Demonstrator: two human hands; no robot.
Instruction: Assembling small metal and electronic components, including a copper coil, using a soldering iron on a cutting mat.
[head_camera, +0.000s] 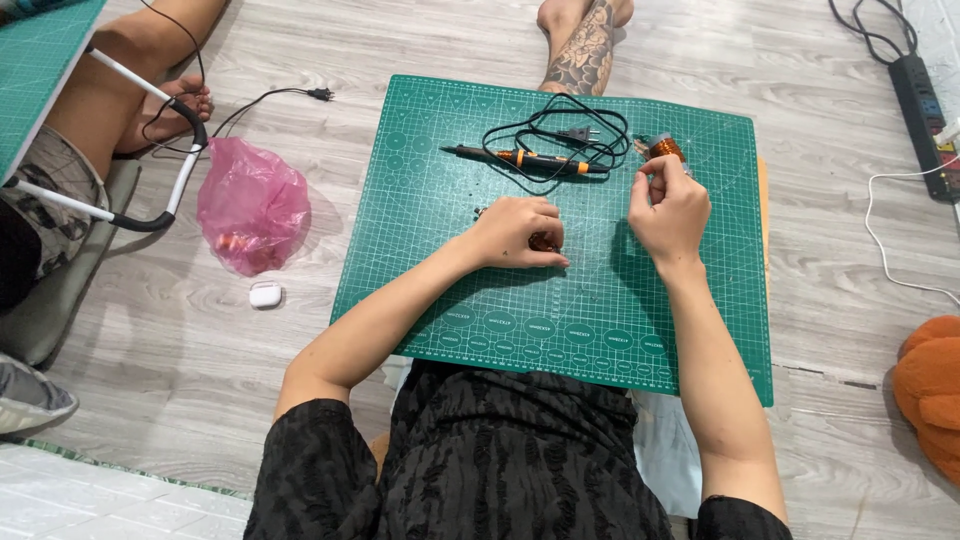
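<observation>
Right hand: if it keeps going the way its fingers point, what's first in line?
Probably the copper wire spool, just past the right hand and apparently touching its fingers. Beyond lies the soldering iron's black cord. Depth is unclear.

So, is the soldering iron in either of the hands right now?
No, the soldering iron lies on the green cutting mat beyond both hands, with its black cord looped beside it.

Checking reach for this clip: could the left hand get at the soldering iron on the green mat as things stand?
Probably yes. The soldering iron lies on the cutting mat just beyond the left hand, with bare mat between them. Only its own black cord loops around the handle end, and the right hand sits off to the side.
</observation>
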